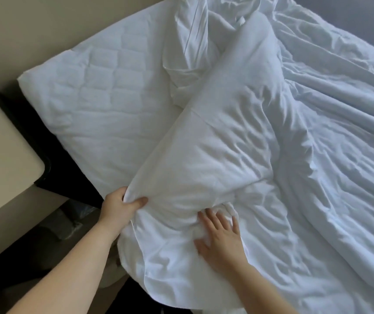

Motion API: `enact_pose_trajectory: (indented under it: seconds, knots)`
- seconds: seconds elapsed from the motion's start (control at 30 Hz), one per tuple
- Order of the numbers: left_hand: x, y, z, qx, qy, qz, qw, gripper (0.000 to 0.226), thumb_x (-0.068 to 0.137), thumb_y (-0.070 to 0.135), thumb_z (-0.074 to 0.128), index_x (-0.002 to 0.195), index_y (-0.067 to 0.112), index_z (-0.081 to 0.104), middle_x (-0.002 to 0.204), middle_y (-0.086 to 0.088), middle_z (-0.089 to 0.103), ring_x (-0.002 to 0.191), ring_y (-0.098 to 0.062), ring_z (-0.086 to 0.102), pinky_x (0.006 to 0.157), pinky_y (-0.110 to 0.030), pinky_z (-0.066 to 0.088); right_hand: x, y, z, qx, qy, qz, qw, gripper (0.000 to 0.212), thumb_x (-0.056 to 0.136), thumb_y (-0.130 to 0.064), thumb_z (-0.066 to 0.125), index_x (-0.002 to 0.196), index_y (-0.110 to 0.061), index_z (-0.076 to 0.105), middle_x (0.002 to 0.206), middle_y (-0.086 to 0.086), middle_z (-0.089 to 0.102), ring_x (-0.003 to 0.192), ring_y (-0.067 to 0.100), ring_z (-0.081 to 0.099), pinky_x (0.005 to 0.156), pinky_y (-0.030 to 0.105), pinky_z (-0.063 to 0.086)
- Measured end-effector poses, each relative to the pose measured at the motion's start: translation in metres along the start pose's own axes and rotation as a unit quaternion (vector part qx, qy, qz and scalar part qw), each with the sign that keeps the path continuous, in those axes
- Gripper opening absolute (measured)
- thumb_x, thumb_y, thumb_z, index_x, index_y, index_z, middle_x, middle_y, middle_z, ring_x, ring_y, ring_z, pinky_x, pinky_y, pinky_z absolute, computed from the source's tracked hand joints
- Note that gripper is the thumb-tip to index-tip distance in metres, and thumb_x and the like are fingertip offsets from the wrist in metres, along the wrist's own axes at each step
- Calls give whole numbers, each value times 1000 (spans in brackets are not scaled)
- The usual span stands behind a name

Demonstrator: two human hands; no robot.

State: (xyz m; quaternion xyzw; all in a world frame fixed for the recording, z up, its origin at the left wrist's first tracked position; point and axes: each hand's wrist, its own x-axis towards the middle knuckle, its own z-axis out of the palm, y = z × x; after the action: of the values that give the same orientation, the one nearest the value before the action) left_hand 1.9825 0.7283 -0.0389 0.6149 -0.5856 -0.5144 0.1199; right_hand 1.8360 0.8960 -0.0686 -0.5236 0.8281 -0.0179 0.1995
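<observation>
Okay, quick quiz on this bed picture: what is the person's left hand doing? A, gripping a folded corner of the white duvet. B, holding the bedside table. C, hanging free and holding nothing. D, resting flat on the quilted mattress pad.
A: the left hand has its thumb and fingers curled round the folded corner of the white duvet, while the right hand lies flat on the cloth with fingers spread.

Dim cool daylight, soft shadows, slight blur, wide-angle edge bending
</observation>
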Motion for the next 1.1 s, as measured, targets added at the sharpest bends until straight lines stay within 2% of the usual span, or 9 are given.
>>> enact_pose_trajectory:
  seconds: [0.07,0.23,0.33,0.43,0.6,0.8,0.87,0.97,1.1]
  knots:
    - [-9,-9,-17,9,37,7,999,19,78,6,70,69,17,56,72,0,58,73,-24,57,60,-27,42,-6,-8,-6,48,78,-45,995,50,68,-39,39,114,-21,45,108,-1,68,103,14,54,107,29,8]
    - [-6,-16,-25,89,8,-21,996,14,78,9,70,81,13,57,87,-8,61,90,-26,58,70,-30,40,30,-9,-47,76,242,-25,967,57,74,-37,43,127,-17,41,133,14,46,122,26,34,110,32,6]
    - [-5,1,-18,186,-62,14,980,18,76,16,71,85,21,56,102,-7,64,100,-24,59,74,-27,42,60,-13,-83,55,226,-13,972,65,75,-46,37,134,-18,40,139,18,44,132,31,29,110,36,1]
    - [-13,16,-9,243,-135,49,959,27,77,23,70,94,30,51,105,3,62,103,-17,59,80,-21,44,88,-23,-124,94,177,-4,980,71,85,-57,33,147,-27,16,156,6,5,144,25,0,112,41,-11]
    - [14,38,-14,182,-292,6,939,24,65,27,78,80,34,61,90,14,68,90,-3,63,81,-17,49,158,-37,-141,21,45,57,997,80,87,-55,45,146,-34,-4,156,-3,-12,142,26,-18,109,55,-15]
    - [131,91,-49,210,-342,12,916,23,72,42,70,53,29,66,57,17,59,63,1,55,59,-9,38,207,-13,-98,-45,-9,182,982,74,92,-38,40,147,-24,-8,155,2,-16,143,22,-12,83,55,-38]
    - [174,117,-41,181,-284,47,940,11,84,36,63,78,32,70,79,16,65,86,-1,60,70,-10,41,217,-5,-82,-43,-12,216,975,77,93,-44,35,146,-20,-16,155,2,-19,144,19,-12,73,49,-42]
    - [241,163,-7,274,-197,152,929,51,84,44,57,125,14,55,127,-2,55,119,-16,50,95,-22,36,237,2,-69,-32,0,261,965,84,91,-49,38,139,-19,-24,156,1,-14,144,15,-7,70,42,-47]
    - [300,213,53,434,-195,301,826,74,86,43,55,146,17,21,154,0,17,141,-17,19,111,-26,13,249,16,-48,-12,76,256,964,97,49,-50,67,133,-10,41,125,11,60,109,23,62,110,38,-18]
